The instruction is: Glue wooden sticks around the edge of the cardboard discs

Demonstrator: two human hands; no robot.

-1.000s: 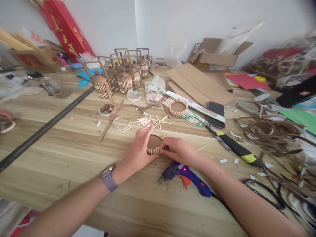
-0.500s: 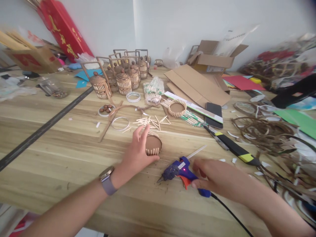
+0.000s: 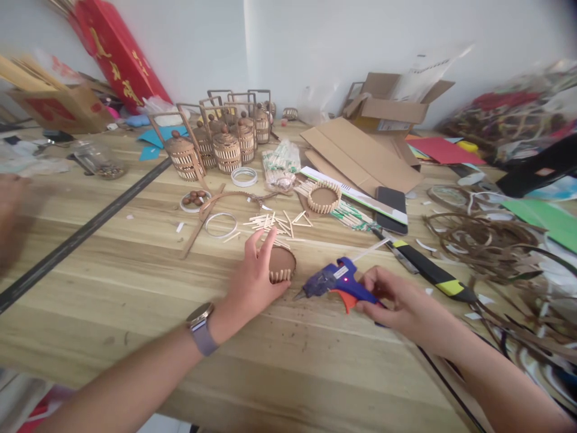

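Flat round base (image 3: 283, 260), brown, ridged near wall of pale sticks, mid-table | my left hand (image 3: 255, 270) holds its left edge | my right hand (image 3: 396, 300) grips the smooth blue glue gun (image 3: 336, 281) (pale glue stick (image 3: 373, 248) protruding), shifted farther since half a second ago.

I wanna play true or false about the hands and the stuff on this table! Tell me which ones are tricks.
1. The right hand holds a blue glue gun. True.
2. The glue gun's trigger is green. False: the trigger is orange.
3. The left hand is at a round brown base with little sticks along its near edge. True.
4. The watch is on the right arm. False: the watch is on the left arm.
5. The brown balls are in a glass jar. False: the brown balls are inside a white ring.
6. A tool with a black-and-yellow handle lies on the table. True.
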